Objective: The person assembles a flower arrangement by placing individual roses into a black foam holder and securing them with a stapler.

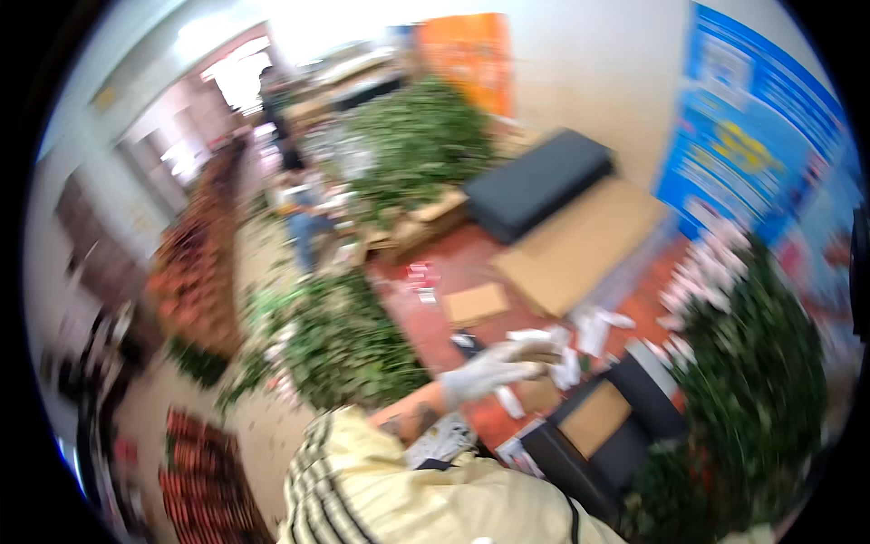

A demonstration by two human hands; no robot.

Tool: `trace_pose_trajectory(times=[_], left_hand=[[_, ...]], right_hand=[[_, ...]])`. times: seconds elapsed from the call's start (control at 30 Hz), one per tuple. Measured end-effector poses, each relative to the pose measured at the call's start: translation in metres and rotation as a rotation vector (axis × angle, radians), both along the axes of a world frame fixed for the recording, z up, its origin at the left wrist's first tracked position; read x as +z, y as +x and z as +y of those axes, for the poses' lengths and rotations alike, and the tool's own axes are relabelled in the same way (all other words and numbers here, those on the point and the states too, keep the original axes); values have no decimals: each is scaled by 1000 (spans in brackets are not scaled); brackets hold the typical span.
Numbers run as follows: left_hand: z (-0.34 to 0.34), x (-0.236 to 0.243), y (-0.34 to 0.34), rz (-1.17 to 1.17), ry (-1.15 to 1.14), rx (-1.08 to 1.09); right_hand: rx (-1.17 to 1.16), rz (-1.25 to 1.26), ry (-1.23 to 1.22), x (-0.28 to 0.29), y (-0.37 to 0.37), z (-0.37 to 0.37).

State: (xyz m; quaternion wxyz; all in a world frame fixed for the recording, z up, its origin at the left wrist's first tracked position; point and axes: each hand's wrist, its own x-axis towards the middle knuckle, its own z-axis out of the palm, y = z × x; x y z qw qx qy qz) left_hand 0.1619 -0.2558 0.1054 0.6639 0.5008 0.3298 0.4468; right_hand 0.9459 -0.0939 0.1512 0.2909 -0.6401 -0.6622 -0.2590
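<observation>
The white strips [566,370], blurred but paper-like, lie on the red table [460,267], just beyond and around the fingertips of the gloved left hand [500,370]. They lie to the right of that hand, and the nearest one has its long axis running up and down the view — roughly across the line of the fingers. The left hand is the nearer one; the right hand is out of view. The left forearm [408,415] slants up and rightward from a cream sleeve [331,458] with dark stripes, and the fingers point right, stretched out rather than curled. Whether the fingertips are apart or together on a strip, I cannot tell through the blur. A brown cardboard piece [541,397] sits just below the fingers, and a smaller cardboard rectangle [476,304] lies up and left. Nearer the body is a black box-like form [566,462] with a tan panel [595,419]; to its right stands a leafy bunch [757,363] with pale pink flowers [711,272]. Farther out — a long black block [541,184] beside a flat cardboard sheet [584,245], heaped greenery [349,349] on the left, and a co-worker [308,231] in blue trousers.
</observation>
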Motion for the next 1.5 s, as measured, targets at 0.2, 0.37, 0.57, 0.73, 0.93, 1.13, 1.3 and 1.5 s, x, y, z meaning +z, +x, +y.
trace_pose_trajectory(times=[0.2, 0.37, 0.57, 0.73, 0.93, 1.13, 1.3, 1.5], left_hand=[[-25, -27, -19, 100, -57, 198], [-12, -43, 9, -103, 37, 191], [-11, -21, -32, 29, 99, 226], [52, -19, 21, 478, 383, -25], [63, -39, 22, 527, 546, -134], [66, -56, 46, 650, 1142, -454], [73, -87, 56, 1001, 1326, -792], [64, -94, 43, 1055, 1273, -790]], right_hand=[[-482, -63, 472, 93, -15, 3], [-184, 303, 1037, 150, 90, -98], [-195, -135, 1078, 231, -18, -168], [22, -605, 395, 237, -200, -225], [274, -577, -767, 131, -406, -185], [209, -289, -1202, 63, -414, -174], [213, -326, -1304, 59, -428, -166], [214, -552, -1024, -14, -457, -182]])
